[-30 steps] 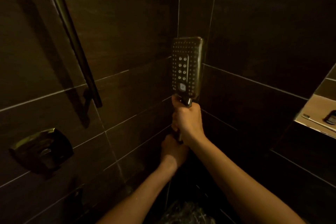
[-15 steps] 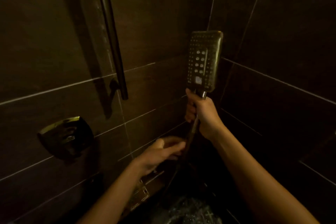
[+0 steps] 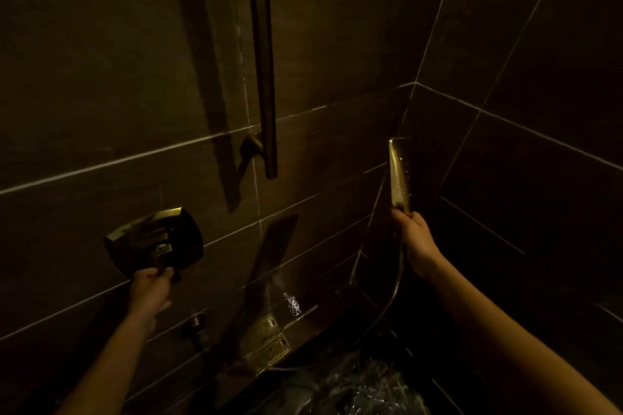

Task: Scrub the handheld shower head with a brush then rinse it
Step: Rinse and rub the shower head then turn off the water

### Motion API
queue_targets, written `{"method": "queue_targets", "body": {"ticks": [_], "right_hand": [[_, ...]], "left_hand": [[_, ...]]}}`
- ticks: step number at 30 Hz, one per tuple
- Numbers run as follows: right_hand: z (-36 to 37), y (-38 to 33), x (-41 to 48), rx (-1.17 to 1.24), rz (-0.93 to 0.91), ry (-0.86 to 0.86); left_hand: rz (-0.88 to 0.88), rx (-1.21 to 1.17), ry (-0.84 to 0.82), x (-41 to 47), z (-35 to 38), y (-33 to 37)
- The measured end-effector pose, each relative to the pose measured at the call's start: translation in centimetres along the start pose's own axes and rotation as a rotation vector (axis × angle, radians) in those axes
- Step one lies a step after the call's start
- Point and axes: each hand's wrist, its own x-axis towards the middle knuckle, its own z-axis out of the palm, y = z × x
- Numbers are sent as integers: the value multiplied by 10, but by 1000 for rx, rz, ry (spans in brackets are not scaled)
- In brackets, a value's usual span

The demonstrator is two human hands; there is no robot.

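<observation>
My right hand (image 3: pixel 416 239) grips the handle of the handheld shower head (image 3: pixel 397 178), which stands upright and is turned edge-on, its face toward the right wall. Its hose (image 3: pixel 392 293) curves down from my fist. My left hand (image 3: pixel 151 286) holds the lever of the wall valve (image 3: pixel 155 241) at lower left. Water splashes on the low ledge (image 3: pixel 293 305) by the wall. No brush is in sight.
A vertical slide bar (image 3: pixel 264 61) is fixed to the dark tiled wall, ending above the valve. A small round fitting (image 3: pixel 195 322) sits low on the wall, and a brass drain plate (image 3: pixel 269 349) lies below. Wet plastic glistens at the bottom centre (image 3: pixel 354 391).
My left hand moved left from below the shower head up to the valve lever. My right hand turned the shower head from face-on to edge-on. The view swung left.
</observation>
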Motion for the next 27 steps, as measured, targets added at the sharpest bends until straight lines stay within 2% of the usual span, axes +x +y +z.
{"method": "queue_targets", "body": {"ticks": [5, 14, 19, 27], "right_hand": [[-2, 21, 5, 75, 24, 94], [-11, 59, 11, -163, 13, 270], [-22, 85, 22, -188, 30, 287], [-15, 86, -11, -288, 49, 223]], "left_hand": [[-58, -58, -126, 5, -6, -5], [-72, -61, -224, 4, -6, -17], [-58, 12, -255, 1, -15, -17], [-32, 73, -250, -7, -13, -15]]}}
